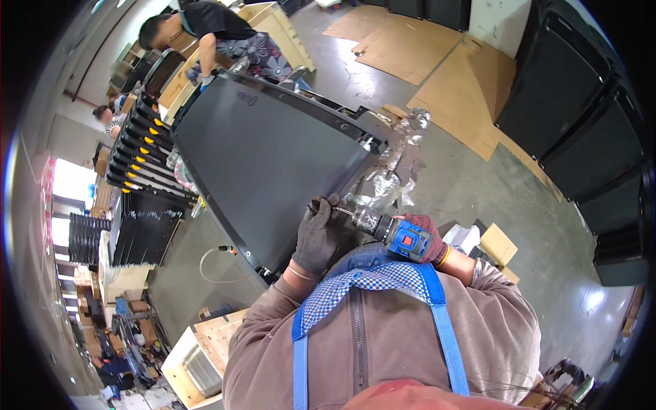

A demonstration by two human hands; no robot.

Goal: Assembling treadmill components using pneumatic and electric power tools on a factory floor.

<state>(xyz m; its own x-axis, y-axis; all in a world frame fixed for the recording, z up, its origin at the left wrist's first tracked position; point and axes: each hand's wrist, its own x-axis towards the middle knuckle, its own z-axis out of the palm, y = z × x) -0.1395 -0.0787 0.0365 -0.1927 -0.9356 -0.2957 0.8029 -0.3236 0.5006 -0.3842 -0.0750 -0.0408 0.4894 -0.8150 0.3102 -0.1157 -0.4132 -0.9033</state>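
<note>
A blue cordless drill (pixel 403 236) is gripped in the right hand (pixel 425 236), fingers curled tight around its body, its bit (pixel 344 212) aimed at the lower edge of the large dark panel (pixel 266 157) lying just ahead of the person's chest. The left hand (pixel 316 236), in a grey glove, is closed around the bit's tip right at the panel's edge, pinching there, though what is pinched cannot be made out. Crumpled clear wrap (pixel 393 171) is bunched beside the panel's right corner, and 1 other person (pixel 205 34) is bent over its far end.
</note>
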